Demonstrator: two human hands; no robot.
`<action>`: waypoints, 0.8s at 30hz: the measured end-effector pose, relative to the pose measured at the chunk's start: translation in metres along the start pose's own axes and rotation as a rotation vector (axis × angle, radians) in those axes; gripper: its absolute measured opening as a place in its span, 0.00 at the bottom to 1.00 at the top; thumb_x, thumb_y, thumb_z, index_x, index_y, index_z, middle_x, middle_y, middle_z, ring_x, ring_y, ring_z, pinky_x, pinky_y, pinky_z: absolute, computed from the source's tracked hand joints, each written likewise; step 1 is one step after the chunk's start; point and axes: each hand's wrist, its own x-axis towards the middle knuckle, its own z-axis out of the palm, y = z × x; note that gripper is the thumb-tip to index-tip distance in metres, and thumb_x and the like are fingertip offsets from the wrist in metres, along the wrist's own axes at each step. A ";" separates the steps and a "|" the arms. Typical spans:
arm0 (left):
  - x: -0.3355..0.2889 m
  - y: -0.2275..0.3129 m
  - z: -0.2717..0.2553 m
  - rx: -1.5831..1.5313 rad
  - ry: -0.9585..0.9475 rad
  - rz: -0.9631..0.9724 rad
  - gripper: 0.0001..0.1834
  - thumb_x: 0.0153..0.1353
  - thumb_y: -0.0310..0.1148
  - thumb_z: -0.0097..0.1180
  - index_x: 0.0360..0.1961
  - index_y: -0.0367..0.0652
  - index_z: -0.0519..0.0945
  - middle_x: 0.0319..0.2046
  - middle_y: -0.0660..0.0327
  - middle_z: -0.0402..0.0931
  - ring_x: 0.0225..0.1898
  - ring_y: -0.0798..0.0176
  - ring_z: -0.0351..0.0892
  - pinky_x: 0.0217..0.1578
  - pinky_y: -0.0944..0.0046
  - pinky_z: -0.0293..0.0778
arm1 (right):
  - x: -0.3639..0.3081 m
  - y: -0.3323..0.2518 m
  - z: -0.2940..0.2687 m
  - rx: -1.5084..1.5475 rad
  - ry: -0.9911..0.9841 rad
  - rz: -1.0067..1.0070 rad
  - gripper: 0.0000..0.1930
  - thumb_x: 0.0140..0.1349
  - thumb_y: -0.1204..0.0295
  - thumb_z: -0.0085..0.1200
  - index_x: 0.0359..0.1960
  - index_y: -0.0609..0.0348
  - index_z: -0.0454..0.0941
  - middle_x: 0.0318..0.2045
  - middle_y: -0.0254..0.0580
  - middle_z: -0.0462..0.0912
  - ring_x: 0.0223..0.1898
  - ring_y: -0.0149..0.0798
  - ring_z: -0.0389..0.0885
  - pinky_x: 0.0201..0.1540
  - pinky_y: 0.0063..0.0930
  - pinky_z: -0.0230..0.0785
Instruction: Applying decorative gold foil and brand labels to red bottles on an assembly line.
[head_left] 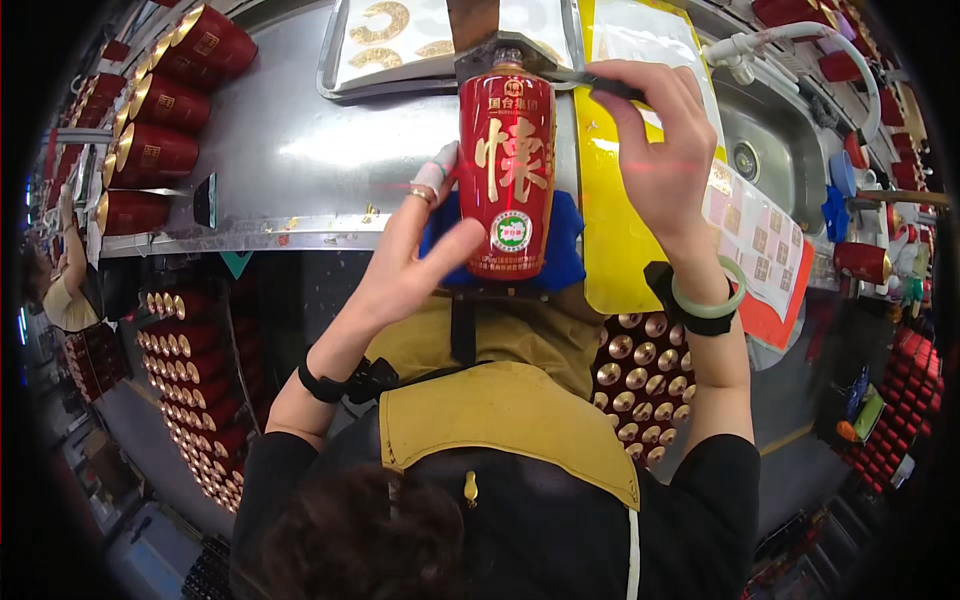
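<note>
A glossy red bottle (510,180) with gold lettering and a round green-and-white sticker lies on a blue cloth (567,240) in front of me, its neck pointing away. My left hand (415,225) is at the bottle's left side, fingers along it and thumb over its lower front. White coverings sit on some of its fingertips. Above and right of the bottle, my right hand (665,135) pinches a thin tool with a black handle (612,87). The tool's narrow end reaches toward the bottle's neck; its exact kind I cannot make out.
Beyond the bottle, a metal tray (332,75) holds gold curved pieces on white paper. A yellow board (615,250) lies at right, beside a sticker sheet (755,225) and a sink (790,125). Several red bottles (160,150) lie at left. Crates of gold-topped bottles (640,380) stand below.
</note>
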 end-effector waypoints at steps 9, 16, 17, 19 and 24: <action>-0.004 -0.014 0.000 -0.049 0.049 0.034 0.37 0.83 0.48 0.30 0.77 0.24 0.49 0.77 0.45 0.52 0.79 0.53 0.51 0.77 0.56 0.46 | -0.102 -0.064 -0.006 0.147 -0.222 -0.460 0.12 0.52 0.70 0.63 0.40 0.44 0.89 0.40 0.25 0.89 0.33 0.29 0.75 0.40 0.28 0.70; -0.018 -0.032 0.017 0.340 0.121 0.133 0.42 0.75 0.42 0.51 0.78 0.30 0.47 0.76 0.39 0.53 0.77 0.44 0.53 0.75 0.52 0.46 | -0.122 -0.102 0.001 0.610 0.075 0.694 0.17 0.64 0.82 0.63 0.53 0.65 0.75 0.39 0.40 0.82 0.32 0.28 0.76 0.36 0.24 0.70; -0.018 -0.034 0.018 0.343 0.117 0.131 0.42 0.75 0.42 0.51 0.78 0.30 0.47 0.76 0.39 0.53 0.77 0.44 0.53 0.75 0.52 0.46 | -0.107 -0.108 0.000 0.685 0.084 0.809 0.18 0.67 0.79 0.62 0.57 0.64 0.73 0.37 0.37 0.81 0.34 0.25 0.76 0.36 0.21 0.69; -0.019 -0.038 0.018 0.268 0.124 0.127 0.40 0.76 0.42 0.49 0.78 0.30 0.48 0.76 0.40 0.53 0.77 0.43 0.52 0.75 0.51 0.45 | -0.110 -0.099 0.003 0.524 -0.098 0.854 0.14 0.69 0.77 0.60 0.54 0.65 0.74 0.37 0.40 0.81 0.33 0.27 0.77 0.36 0.22 0.69; -0.023 -0.044 0.013 0.137 0.090 0.037 0.35 0.78 0.40 0.45 0.77 0.30 0.52 0.73 0.42 0.57 0.75 0.45 0.55 0.74 0.52 0.47 | -0.109 -0.080 -0.006 0.264 -0.045 0.780 0.12 0.69 0.75 0.60 0.51 0.64 0.77 0.32 0.39 0.80 0.30 0.29 0.76 0.36 0.24 0.70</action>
